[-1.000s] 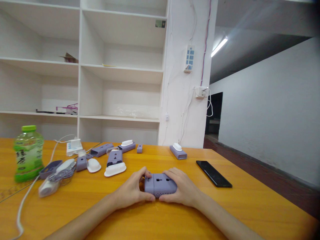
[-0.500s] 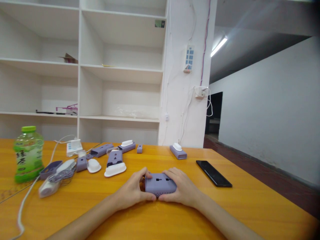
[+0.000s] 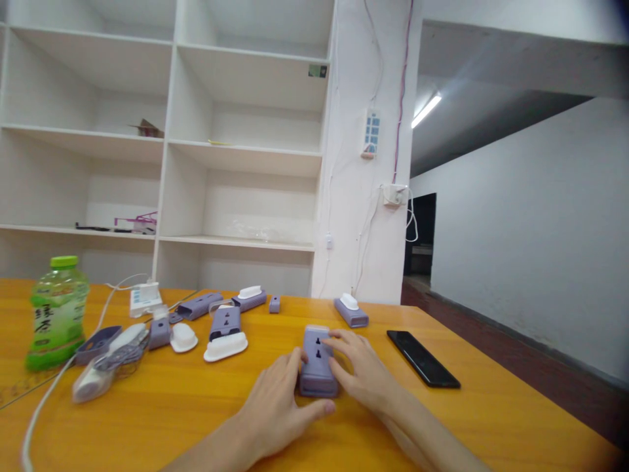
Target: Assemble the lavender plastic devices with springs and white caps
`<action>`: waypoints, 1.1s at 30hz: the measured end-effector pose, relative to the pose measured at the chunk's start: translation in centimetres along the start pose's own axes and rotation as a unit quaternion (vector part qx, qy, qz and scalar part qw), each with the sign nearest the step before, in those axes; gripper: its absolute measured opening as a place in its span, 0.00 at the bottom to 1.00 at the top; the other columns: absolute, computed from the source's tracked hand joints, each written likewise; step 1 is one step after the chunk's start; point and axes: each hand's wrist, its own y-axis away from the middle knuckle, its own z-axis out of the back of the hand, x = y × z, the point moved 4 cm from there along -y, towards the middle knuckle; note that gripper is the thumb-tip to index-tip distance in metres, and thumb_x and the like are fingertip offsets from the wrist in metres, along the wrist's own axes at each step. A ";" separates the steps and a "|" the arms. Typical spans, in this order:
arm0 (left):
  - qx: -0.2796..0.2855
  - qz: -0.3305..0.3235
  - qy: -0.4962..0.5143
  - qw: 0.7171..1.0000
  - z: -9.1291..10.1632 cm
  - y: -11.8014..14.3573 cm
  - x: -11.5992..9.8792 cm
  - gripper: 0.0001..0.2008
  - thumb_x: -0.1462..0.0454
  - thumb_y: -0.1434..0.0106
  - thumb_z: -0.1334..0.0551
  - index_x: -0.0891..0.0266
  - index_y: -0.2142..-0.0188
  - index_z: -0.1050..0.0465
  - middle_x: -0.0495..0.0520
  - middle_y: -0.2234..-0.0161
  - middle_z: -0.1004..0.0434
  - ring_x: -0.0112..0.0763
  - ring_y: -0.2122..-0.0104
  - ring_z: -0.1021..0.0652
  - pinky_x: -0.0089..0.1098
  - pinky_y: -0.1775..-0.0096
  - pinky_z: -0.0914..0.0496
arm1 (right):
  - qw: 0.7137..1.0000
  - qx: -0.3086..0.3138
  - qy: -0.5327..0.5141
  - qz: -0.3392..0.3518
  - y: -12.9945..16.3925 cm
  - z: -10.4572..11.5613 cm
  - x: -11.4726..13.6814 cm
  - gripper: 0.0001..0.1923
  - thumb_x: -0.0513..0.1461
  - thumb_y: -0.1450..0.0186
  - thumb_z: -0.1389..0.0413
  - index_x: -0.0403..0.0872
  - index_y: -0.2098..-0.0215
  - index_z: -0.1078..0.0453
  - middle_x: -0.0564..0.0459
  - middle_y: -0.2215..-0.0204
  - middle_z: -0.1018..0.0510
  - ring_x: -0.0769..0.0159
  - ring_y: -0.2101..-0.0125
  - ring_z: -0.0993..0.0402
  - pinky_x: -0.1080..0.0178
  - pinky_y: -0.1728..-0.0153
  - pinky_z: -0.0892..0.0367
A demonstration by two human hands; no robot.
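Observation:
A purple power-strip housing (image 3: 318, 357) with plug slots on its top lies lengthwise on the table in front of me. My left hand (image 3: 278, 403) is at its left side, the fingers by the wall and the thumb stretched out below its near end. My right hand (image 3: 361, 370) is on the right, its spread fingers reaching the top edge and side. Neither hand is wrapped round the housing. A pale strip shows at its far end. Whether the left fingertips press on it is hard to see.
Left of my hands lie another purple housing (image 3: 226, 321), a white oval cap (image 3: 226, 347), a white corded tool (image 3: 93, 382) and a green bottle (image 3: 57, 321). A black phone (image 3: 422, 359) lies on the right. Behind it is a capped purple housing (image 3: 352, 311). White shelves (image 3: 240, 147) stand behind the table.
The purple housing has turned from crosswise to lengthwise. Both hands have loosened from their grip on it, and the left thumb has moved away. The view has tilted up slightly.

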 end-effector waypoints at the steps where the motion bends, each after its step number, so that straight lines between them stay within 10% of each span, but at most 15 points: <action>1: 0.004 -0.016 0.003 1.000 0.2 0.0 -0.3 0.28 0.40 0.43 0.37 0.54 0.52 0.34 0.56 0.59 0.24 0.47 0.59 0.25 0.39 0.58 0.36 | 0.999 -0.006 -0.024 -0.020 0.0 -0.1 0.1 0.17 0.44 0.30 0.50 0.52 0.46 0.28 0.46 0.44 0.28 0.55 0.43 0.33 0.49 0.40 0.40; 5: -0.060 -0.037 -0.142 0.987 3.5 -1.6 1.1 0.15 0.52 0.32 0.44 0.56 0.53 0.31 0.60 0.56 0.24 0.48 0.54 0.26 0.40 0.54 0.36 | 0.998 0.005 -0.042 -0.040 0.0 -1.1 0.7 0.19 0.50 0.31 0.47 0.51 0.47 0.27 0.46 0.45 0.27 0.53 0.45 0.32 0.51 0.41 0.37; 7: -0.061 0.057 -0.277 0.957 5.9 -2.5 4.2 0.11 0.58 0.33 0.44 0.58 0.54 0.29 0.61 0.53 0.24 0.50 0.49 0.28 0.43 0.49 0.38 | 0.999 0.014 -0.032 -0.035 0.1 -1.6 0.9 0.23 0.48 0.34 0.44 0.49 0.43 0.30 0.44 0.41 0.31 0.51 0.41 0.35 0.49 0.38 0.40; 11: -0.058 0.180 -0.317 0.929 9.9 -2.8 10.6 0.14 0.62 0.42 0.37 0.65 0.56 0.28 0.71 0.54 0.24 0.65 0.49 0.29 0.54 0.52 0.36 | 0.998 0.026 -0.060 -0.011 0.5 -1.9 0.9 0.32 0.41 0.35 0.45 0.46 0.34 0.42 0.43 0.36 0.38 0.55 0.36 0.42 0.52 0.34 0.46; 15: -0.016 0.180 -0.282 0.942 9.8 -2.9 13.4 0.19 0.66 0.46 0.34 0.68 0.53 0.30 0.73 0.54 0.23 0.62 0.51 0.25 0.49 0.55 0.32 | 0.991 0.067 -0.108 0.040 0.8 -1.2 1.7 0.40 0.37 0.40 0.43 0.50 0.31 0.49 0.47 0.35 0.38 0.56 0.37 0.40 0.53 0.34 0.45; 25: -0.024 0.059 -0.124 0.990 7.8 -3.3 9.4 0.17 0.64 0.41 0.39 0.59 0.52 0.35 0.56 0.57 0.23 0.43 0.56 0.22 0.35 0.57 0.33 | 0.993 0.097 -0.061 0.023 0.0 0.2 0.1 0.34 0.50 0.40 0.38 0.50 0.38 0.35 0.44 0.42 0.29 0.50 0.44 0.31 0.50 0.40 0.38; 33: -0.061 -0.084 0.092 0.990 5.4 -3.0 4.8 0.19 0.63 0.41 0.33 0.56 0.51 0.31 0.53 0.50 0.25 0.43 0.48 0.27 0.38 0.45 0.37 | 0.982 0.072 -0.164 -0.063 0.4 -1.6 -3.1 0.53 0.53 0.50 0.29 0.53 0.32 0.46 0.45 0.41 0.31 0.50 0.43 0.33 0.49 0.40 0.39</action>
